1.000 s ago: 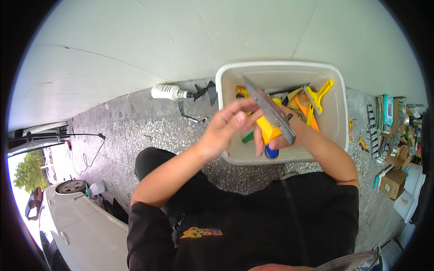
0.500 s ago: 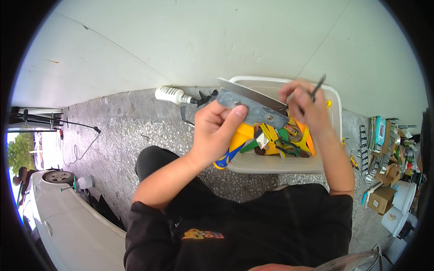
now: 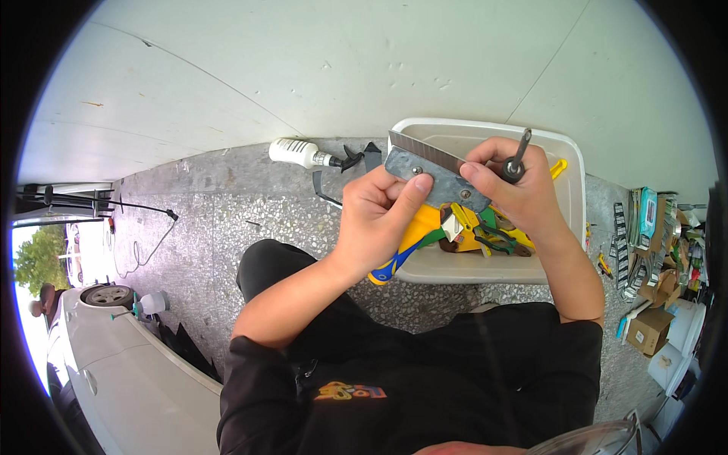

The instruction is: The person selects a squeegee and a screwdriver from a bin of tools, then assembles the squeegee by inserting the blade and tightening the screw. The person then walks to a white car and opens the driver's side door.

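My left hand (image 3: 379, 216) is closed round a scraper (image 3: 441, 182), its thumb pressed on the grey metal head, which carries two screws. The scraper's yellow and blue handle slants down past that hand over the bin. Along the far edge of the head lies a dark segmented blade (image 3: 425, 149). My right hand (image 3: 527, 186) pinches the near-right end of this blade between thumb and fingers. A screwdriver (image 3: 514, 168) with a dark handle is tucked in the same hand, its shaft pointing up and away.
Below my hands stands a whitish plastic bin (image 3: 485, 274) with several tools, including green-handled pliers (image 3: 500, 239). A white spray bottle (image 3: 294, 152) lies near the wall. Cardboard boxes (image 3: 650, 331) and clutter line the right; a white car (image 3: 136, 364) is at left.
My right hand has come down to the blade's end, with the screwdriver now more upright in it. The blade now lies closer along the scraper head. The whole view has shifted slightly.
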A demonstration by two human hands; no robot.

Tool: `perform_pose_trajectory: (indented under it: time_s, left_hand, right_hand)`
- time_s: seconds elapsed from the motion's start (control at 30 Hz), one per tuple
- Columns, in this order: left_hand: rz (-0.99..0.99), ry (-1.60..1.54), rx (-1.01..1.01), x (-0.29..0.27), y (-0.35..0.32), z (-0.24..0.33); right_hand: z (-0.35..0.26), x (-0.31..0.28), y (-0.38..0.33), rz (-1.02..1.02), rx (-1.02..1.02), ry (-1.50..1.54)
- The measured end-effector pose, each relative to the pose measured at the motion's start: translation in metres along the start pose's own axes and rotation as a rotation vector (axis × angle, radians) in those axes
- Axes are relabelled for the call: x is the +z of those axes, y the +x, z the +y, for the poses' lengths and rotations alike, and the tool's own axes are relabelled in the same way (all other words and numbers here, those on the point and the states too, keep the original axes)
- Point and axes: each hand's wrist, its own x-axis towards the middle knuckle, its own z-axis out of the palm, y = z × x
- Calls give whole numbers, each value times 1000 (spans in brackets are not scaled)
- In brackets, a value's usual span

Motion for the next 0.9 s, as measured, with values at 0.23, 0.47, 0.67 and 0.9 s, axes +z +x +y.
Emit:
perform_pose_trajectory:
  time_s: [0.23,0.47,0.67,0.9]
  left_hand:
    - [7,-8,12,5,-1,-3]
    - [0,51,6,4,-1,-8]
    - [-1,102,2,7,-1,-15]
    - [-70,153,-157,12,-3,-18]
  right_hand:
    - [6,-2,-3,-13,-17,-28]
    - [9,-6,-3,-36,-22,12]
    - [13,-29,11,-140,-101,-100]
    - [13,-8,20,-131,-141,-102]
